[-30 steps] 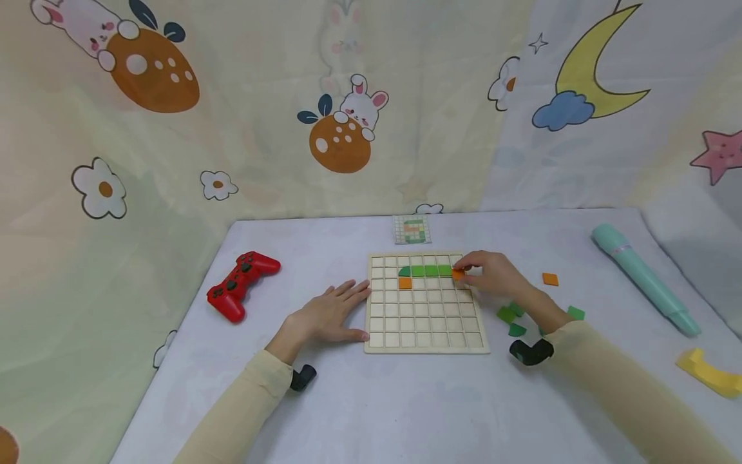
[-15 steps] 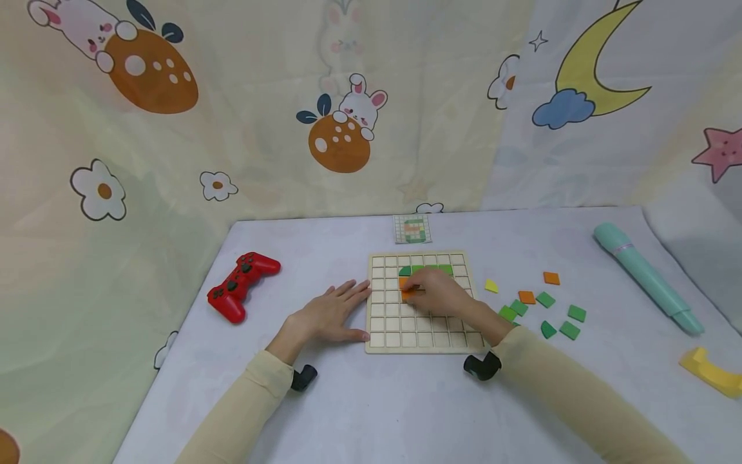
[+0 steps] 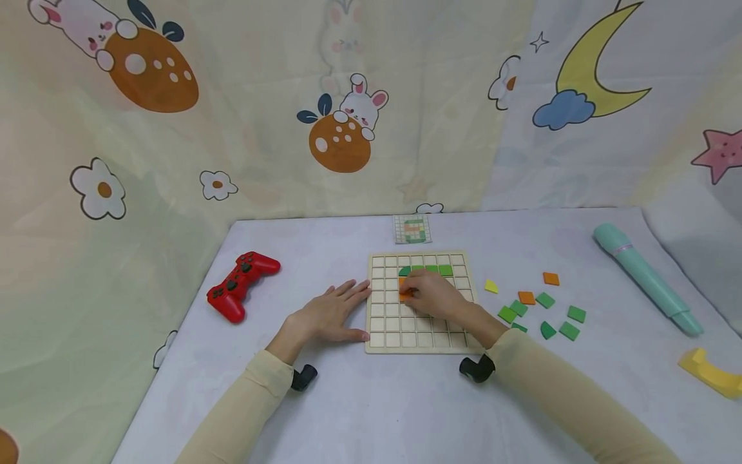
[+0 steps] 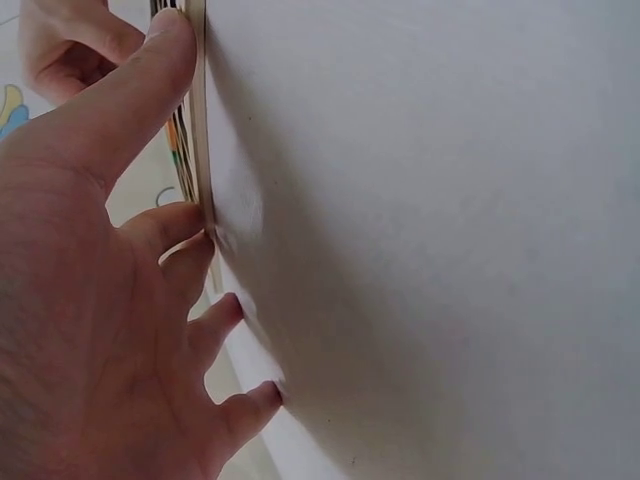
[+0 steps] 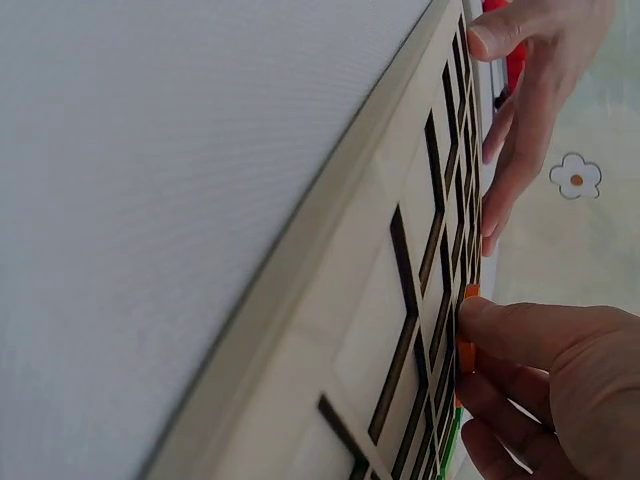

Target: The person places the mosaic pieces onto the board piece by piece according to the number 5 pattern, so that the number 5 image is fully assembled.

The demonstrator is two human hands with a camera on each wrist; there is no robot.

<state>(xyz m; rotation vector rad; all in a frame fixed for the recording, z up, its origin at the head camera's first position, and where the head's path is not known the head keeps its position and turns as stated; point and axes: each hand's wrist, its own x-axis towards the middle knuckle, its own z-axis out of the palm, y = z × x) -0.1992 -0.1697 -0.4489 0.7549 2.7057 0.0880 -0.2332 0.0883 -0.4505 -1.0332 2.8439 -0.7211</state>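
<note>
A wooden grid board (image 3: 394, 339) lies on the table in the head view. Along an upper row sit a dark green rounded tile (image 3: 404, 271) and several light green square tiles (image 3: 445, 270), partly behind my right hand (image 3: 436, 296). That hand pinches an orange square tile (image 5: 468, 355) between thumb and fingers, low over the cells, just below another orange tile (image 3: 402, 281) in the left part of the grid. My left hand (image 3: 330, 316) lies with spread fingers at the board's left side, its thumb and fingertips touching the edge.
Right of the board are loose green tiles (image 3: 569, 330), orange tiles (image 3: 551, 278) and a yellow tile (image 3: 491, 285). A small pattern card (image 3: 413, 229) lies behind it. A red game controller (image 3: 240, 285), a mint-green tube (image 3: 646, 277) and a yellow curved object (image 3: 710, 372) lie farther out.
My right hand has carried the orange tile from the right end of the green row leftward and down, below the other orange tile, uncovering loose tiles. The left hand has stayed still.
</note>
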